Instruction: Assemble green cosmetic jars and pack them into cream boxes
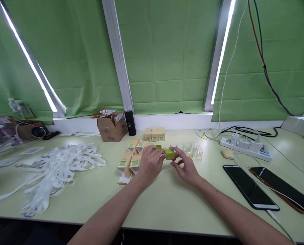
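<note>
Between my two hands is a small, shiny, rounded green piece (170, 154); its exact kind cannot be made out. My left hand (152, 161) pinches it from the left with the fingertips. From the right, the thumb and fingers of my right hand (185, 168) close on it. Another green bit (158, 147) shows just behind my left fingers, partly hidden. Several open kraft boxes (125, 160) with green labels stand beside my left hand, partly covered by it. Small clear cups (192, 149) with yellowish bottoms are grouped behind my right hand.
Three closed small boxes (154, 134) stand at the back, near a brown carton (112, 127) and black cylinder (130, 123). White straps (62, 166) are heaped left. At right lie a phone (250, 187), a dark phone (286, 187), cables and a power strip (246, 148).
</note>
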`<state>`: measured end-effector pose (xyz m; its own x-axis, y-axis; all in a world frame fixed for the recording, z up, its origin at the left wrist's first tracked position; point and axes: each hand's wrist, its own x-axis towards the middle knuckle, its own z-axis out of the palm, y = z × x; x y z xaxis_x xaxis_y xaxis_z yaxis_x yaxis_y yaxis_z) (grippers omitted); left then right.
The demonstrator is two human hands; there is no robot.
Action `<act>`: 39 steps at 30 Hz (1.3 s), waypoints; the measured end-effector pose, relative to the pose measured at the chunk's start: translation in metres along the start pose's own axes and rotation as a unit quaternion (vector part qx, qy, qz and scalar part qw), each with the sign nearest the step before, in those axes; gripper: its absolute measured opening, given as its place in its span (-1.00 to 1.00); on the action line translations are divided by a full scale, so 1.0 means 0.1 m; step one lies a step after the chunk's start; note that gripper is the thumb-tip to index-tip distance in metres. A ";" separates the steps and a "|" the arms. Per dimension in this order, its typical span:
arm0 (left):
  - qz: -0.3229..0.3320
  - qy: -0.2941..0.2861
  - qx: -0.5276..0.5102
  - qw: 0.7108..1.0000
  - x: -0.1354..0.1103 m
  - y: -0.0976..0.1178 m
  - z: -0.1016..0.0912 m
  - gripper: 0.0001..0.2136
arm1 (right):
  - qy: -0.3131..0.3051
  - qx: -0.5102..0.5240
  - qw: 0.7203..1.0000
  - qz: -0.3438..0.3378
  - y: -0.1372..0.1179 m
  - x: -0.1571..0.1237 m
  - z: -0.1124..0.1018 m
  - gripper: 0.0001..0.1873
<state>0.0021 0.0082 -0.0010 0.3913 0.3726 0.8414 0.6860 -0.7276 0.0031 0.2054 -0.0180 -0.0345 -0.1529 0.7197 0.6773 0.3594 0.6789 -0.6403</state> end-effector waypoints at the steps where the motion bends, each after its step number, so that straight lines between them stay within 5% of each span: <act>1: -0.004 -0.001 -0.005 1.000 0.00 0.00 0.00 -0.81 | -0.002 -0.001 1.000 0.001 -0.01 0.00 0.00 -0.43; 13: -0.033 -0.028 -0.064 0.997 0.00 0.00 0.04 -0.77 | -0.020 0.047 0.998 0.045 0.01 0.02 -0.03 -0.53; 28: 0.016 -0.107 -0.054 0.993 -0.03 0.02 -0.03 -0.92 | -0.014 0.116 0.990 0.077 -0.06 0.05 -0.06 -0.61; 34: 0.017 -0.068 -0.046 0.996 0.00 0.04 -0.05 -0.65 | -0.012 0.143 0.985 0.094 0.02 0.04 -0.02 -0.55; 39: 0.026 -0.107 -0.065 0.992 0.02 0.14 -0.09 -0.52 | -0.020 0.139 0.985 0.096 -0.01 0.03 0.01 -0.55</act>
<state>0.0073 -0.0059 0.0057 0.5547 0.4369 0.7081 0.5830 -0.8113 0.0439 0.2038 -0.0164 -0.0327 -0.1450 0.8403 0.5223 0.1193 0.5389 -0.8339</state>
